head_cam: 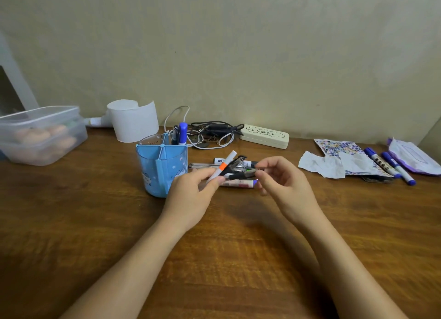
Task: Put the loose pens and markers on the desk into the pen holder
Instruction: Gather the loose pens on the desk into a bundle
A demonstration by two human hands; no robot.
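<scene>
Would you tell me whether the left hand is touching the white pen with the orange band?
Touching. The head view shows the left hand with its fingers closed around the lower end of the white pen with the orange band, lifted above the desk.

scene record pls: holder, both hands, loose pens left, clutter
holder: blue pen holder, upright, divided; blue-capped marker already inside
left hand: holds white pen with orange band and a black pen
right hand: pinching black pen
loose: pile behind hands; blue markers far right
clutter: cables, paper scraps

Beige wall point(262, 44), brown wooden desk point(71, 223)
</scene>
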